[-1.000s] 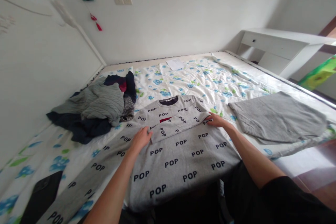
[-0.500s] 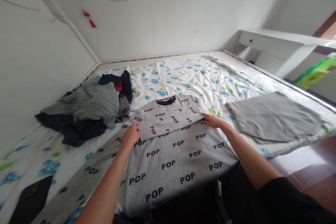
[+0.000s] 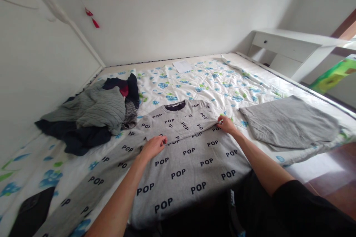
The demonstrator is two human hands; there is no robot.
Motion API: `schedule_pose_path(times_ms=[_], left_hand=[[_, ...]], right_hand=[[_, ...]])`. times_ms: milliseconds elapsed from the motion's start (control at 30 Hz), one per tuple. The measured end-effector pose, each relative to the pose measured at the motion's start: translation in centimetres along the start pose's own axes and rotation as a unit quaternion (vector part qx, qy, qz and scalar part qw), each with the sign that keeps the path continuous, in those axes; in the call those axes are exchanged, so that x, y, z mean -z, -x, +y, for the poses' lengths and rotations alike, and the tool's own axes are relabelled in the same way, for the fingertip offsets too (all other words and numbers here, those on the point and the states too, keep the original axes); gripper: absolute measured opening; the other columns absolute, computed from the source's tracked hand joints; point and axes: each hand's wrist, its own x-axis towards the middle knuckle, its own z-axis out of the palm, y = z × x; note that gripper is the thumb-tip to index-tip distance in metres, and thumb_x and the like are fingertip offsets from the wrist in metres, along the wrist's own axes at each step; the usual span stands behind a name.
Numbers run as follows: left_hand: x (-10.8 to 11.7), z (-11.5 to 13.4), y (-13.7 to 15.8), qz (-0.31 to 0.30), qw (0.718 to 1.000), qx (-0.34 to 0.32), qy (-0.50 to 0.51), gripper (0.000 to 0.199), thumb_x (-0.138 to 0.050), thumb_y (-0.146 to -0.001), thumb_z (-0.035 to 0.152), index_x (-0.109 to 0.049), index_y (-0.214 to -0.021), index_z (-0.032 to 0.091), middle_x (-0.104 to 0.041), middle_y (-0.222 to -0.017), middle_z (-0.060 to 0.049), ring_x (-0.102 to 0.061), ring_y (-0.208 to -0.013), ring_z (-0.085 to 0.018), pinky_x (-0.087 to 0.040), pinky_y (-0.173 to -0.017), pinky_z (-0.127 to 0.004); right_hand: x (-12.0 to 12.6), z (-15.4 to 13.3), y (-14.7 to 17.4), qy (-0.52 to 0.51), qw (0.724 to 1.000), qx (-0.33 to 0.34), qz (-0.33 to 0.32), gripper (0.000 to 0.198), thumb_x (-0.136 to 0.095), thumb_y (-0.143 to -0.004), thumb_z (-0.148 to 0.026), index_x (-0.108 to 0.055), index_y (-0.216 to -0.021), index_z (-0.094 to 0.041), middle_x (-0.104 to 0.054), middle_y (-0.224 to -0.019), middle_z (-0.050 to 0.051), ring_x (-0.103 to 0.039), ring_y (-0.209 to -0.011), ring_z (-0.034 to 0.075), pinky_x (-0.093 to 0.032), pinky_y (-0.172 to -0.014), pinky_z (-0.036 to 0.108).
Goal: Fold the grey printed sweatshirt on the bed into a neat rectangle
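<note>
One grey sweatshirt printed with POP (image 3: 180,155) is lying spread on the floral bedsheet (image 3: 211,81). One folded grey knit (image 3: 289,124) is resting at its right, and one heap of clothes (image 3: 91,116) is sitting at its left. Two hands, the left hand (image 3: 152,146) and right hand (image 3: 226,125), are resting on the sweatshirt. One sheet of paper (image 3: 182,66) is lying far back.

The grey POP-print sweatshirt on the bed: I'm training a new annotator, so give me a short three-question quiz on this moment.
1. True or false: both hands touch the grey sweatshirt printed with POP.
2. Which lies by the right hand? A) dark clothes heap B) folded grey ribbed knit C) white paper sheet
3. Fill in: the sweatshirt's long sleeve stretches toward the person's ____ side.

Key:
1. True; the left hand also rests on it.
2. B, the folded grey ribbed knit.
3. Left.
</note>
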Motion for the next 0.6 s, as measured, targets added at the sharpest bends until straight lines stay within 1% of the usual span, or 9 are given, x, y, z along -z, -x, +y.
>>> schedule_pose_path(times_ms=[100,233,367,433,500,567,600], left_hand=[[0.4,0.1,0.3,-0.002,1.0,0.017,-0.005,0.031,-0.055,-0.09,0.011,-0.075,-0.108,0.025,-0.079,-0.103,-0.006,-0.073,-0.1,-0.027,-0.051,-0.089,-0.034],[0.6,0.5,0.6,0.003,0.999,0.035,-0.015,0.034,-0.061,-0.088,0.009,-0.075,-0.115,0.024,-0.08,-0.112,-0.007,-0.074,-0.102,-0.026,-0.051,-0.09,-0.034],[0.5,1.2,0.7,0.018,0.998,0.047,-0.04,0.035,-0.055,-0.092,0.007,-0.076,-0.113,0.025,-0.08,-0.119,-0.008,-0.074,-0.104,-0.026,-0.052,-0.09,-0.034],[0.6,1.5,0.8,0.02,0.997,0.053,-0.05,0.035,-0.054,-0.093,0.008,-0.076,-0.114,0.025,-0.08,-0.121,-0.008,-0.075,-0.105,-0.026,-0.052,-0.089,-0.034],[0.6,1.5,0.8,0.018,0.997,0.056,-0.053,0.036,-0.054,-0.093,0.008,-0.077,-0.115,0.026,-0.08,-0.121,-0.008,-0.075,-0.105,-0.026,-0.052,-0.089,-0.034],[0.7,1.3,0.7,0.011,0.997,0.054,-0.048,0.037,-0.056,-0.092,0.007,-0.077,-0.115,0.026,-0.081,-0.121,-0.008,-0.075,-0.106,-0.026,-0.052,-0.09,-0.034],[0.7,1.2,0.7,0.005,0.998,0.053,-0.043,0.038,-0.056,-0.091,0.007,-0.077,-0.116,0.026,-0.081,-0.12,-0.008,-0.075,-0.106,-0.026,-0.052,-0.09,-0.034]], right_hand=[[-0.4,-0.2,0.0,0.013,0.999,0.035,-0.008,0.031,-0.074,-0.086,-0.007,-0.081,-0.112,-0.021,-0.082,-0.113,0.006,-0.075,-0.101,0.022,-0.055,-0.095,0.028],[0.3,0.4,0.0,0.054,0.997,0.045,-0.013,0.03,-0.071,-0.086,-0.006,-0.084,-0.109,-0.02,-0.08,-0.113,0.007,-0.073,-0.103,0.022,-0.051,-0.092,0.026],[1.1,1.2,0.2,0.079,0.997,0.02,-0.002,0.031,-0.069,-0.089,-0.007,-0.087,-0.111,-0.021,-0.082,-0.117,0.008,-0.074,-0.108,0.023,-0.051,-0.092,0.025],[1.2,1.1,0.2,0.09,0.996,0.003,-0.008,0.032,-0.069,-0.089,-0.007,-0.088,-0.111,-0.021,-0.084,-0.119,0.008,-0.075,-0.111,0.024,-0.052,-0.093,0.026],[1.3,0.8,-0.1,0.095,0.995,-0.016,-0.036,0.032,-0.07,-0.089,-0.007,-0.09,-0.11,-0.021,-0.085,-0.116,0.009,-0.077,-0.111,0.025,-0.052,-0.093,0.027],[1.4,0.4,-0.5,0.083,0.993,-0.041,-0.079,0.025,-0.072,-0.093,-0.013,-0.091,-0.106,-0.02,-0.086,-0.105,0.009,-0.078,-0.104,0.026,-0.053,-0.09,0.027],[1.5,0.2,-0.6,0.072,0.991,-0.056,-0.097,0.021,-0.072,-0.096,-0.018,-0.091,-0.104,-0.02,-0.086,-0.097,0.008,-0.079,-0.099,0.026,-0.053,-0.087,0.027]])
